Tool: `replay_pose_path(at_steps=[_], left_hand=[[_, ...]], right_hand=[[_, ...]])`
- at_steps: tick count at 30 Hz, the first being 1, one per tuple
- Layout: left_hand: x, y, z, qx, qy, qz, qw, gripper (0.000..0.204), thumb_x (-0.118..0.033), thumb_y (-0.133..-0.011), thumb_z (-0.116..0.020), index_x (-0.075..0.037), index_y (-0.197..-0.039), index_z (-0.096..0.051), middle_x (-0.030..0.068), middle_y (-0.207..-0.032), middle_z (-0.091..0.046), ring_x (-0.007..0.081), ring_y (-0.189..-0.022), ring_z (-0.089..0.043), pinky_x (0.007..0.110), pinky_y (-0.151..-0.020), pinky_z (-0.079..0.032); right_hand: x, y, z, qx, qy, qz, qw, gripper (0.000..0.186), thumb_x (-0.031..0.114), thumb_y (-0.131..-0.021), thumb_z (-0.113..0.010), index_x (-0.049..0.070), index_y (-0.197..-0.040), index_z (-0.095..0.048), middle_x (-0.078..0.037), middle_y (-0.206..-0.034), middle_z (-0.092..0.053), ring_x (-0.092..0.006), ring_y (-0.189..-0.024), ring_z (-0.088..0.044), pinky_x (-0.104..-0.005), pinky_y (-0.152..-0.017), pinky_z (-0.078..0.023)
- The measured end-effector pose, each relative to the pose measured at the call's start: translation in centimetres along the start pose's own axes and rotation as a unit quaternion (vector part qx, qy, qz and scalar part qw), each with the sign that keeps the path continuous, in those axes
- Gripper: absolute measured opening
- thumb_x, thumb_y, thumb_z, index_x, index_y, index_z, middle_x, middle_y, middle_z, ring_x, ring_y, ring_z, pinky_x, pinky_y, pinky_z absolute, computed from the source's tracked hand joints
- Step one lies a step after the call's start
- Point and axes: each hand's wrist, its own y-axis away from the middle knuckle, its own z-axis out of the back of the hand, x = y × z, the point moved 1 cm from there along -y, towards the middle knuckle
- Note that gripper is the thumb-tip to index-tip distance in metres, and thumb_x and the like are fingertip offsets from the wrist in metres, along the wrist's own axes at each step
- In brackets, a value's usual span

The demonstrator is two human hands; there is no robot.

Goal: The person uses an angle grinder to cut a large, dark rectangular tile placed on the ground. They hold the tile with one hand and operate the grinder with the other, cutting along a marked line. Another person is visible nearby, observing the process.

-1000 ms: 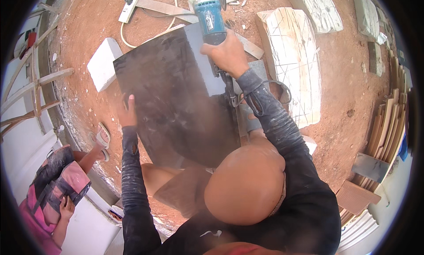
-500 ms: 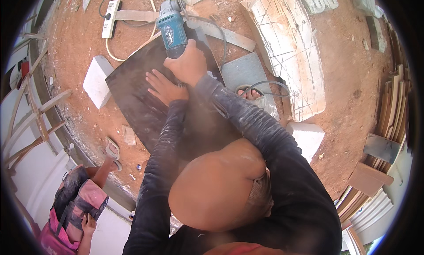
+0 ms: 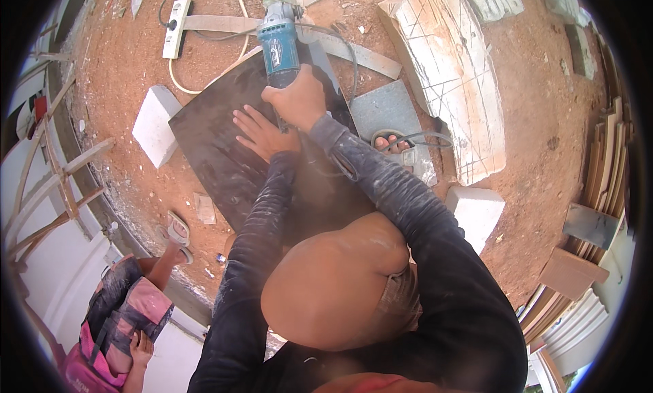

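Since a second ago, our left hand has moved from the left edge of the slab onto its dark upper face, just beside our right hand. We see the slab lying before us, its near part covered by our bare knee and forearms and blurred by a haze of dust. Our left fingers lie flat on the slab, slightly apart and holding nothing that we can see. Our right fingers are clamped around the rear of the blue grinder, which sits over the slab's far edge with its metal head reaching past it; we cannot tell whether the grinder touches the slab. Beyond the slab's far left side lies a white power strip, and a flat strip slants away past its far right corner. Just left of the slab stands a white block. To its right we find a grey tile, our sandalled foot near a loop of dark cable, and, farther right, a big pale stone marked with crossing lines. Planks are stacked well to the right of the slab. Well to its left and nearer us, another person's hand rests against pink-and-black clothing.
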Motion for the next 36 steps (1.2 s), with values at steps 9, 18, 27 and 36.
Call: replay_pose_path(at_steps=[9,18,27,36], left_hand=[[0.3,-0.1,-0.8,-0.008,-0.023,-0.004,1.000,0.119,-0.046,-0.074,-0.079,-0.003,-0.161,-0.011,0.0225,-0.168,-0.005,0.0337,-0.157,-0.003,0.059,-0.123,-0.010],[0.3,-0.1,-1.0,-0.019,-0.038,-0.001,0.999,0.119,-0.051,-0.074,-0.079,-0.004,-0.161,-0.012,0.0217,-0.168,-0.007,0.0330,-0.157,-0.005,0.058,-0.122,-0.013],[0.4,-0.1,-1.2,-0.029,-0.069,0.001,0.997,0.120,-0.050,-0.073,-0.080,-0.005,-0.161,-0.012,0.0210,-0.169,-0.007,0.0322,-0.157,-0.006,0.058,-0.122,-0.016],[0.4,0.0,-0.8,-0.015,-0.063,0.000,0.998,0.122,-0.056,-0.072,-0.078,-0.007,-0.162,-0.011,0.0195,-0.169,-0.008,0.0310,-0.158,-0.007,0.057,-0.122,-0.017]], right_hand=[[-0.4,-0.4,-0.8,-0.012,-0.037,0.002,0.999,0.073,0.033,-0.064,-0.081,-0.013,-0.114,-0.055,-0.028,-0.105,-0.069,-0.0371,-0.096,-0.071,-0.0407,-0.085,-0.056],[-0.5,-0.5,-1.0,-0.007,-0.036,0.001,0.999,0.072,0.033,-0.062,-0.081,-0.013,-0.112,-0.057,-0.026,-0.103,-0.070,-0.0347,-0.093,-0.071,-0.0389,-0.083,-0.056],[-0.4,-0.4,-1.2,-0.001,-0.033,-0.004,0.999,0.071,0.033,-0.063,-0.081,-0.013,-0.112,-0.057,-0.027,-0.103,-0.069,-0.0347,-0.093,-0.071,-0.0387,-0.084,-0.056],[-0.1,-0.4,-1.5,0.006,-0.033,-0.012,0.999,0.073,0.033,-0.063,-0.080,-0.014,-0.113,-0.056,-0.027,-0.103,-0.069,-0.0347,-0.093,-0.071,-0.0390,-0.084,-0.056]])
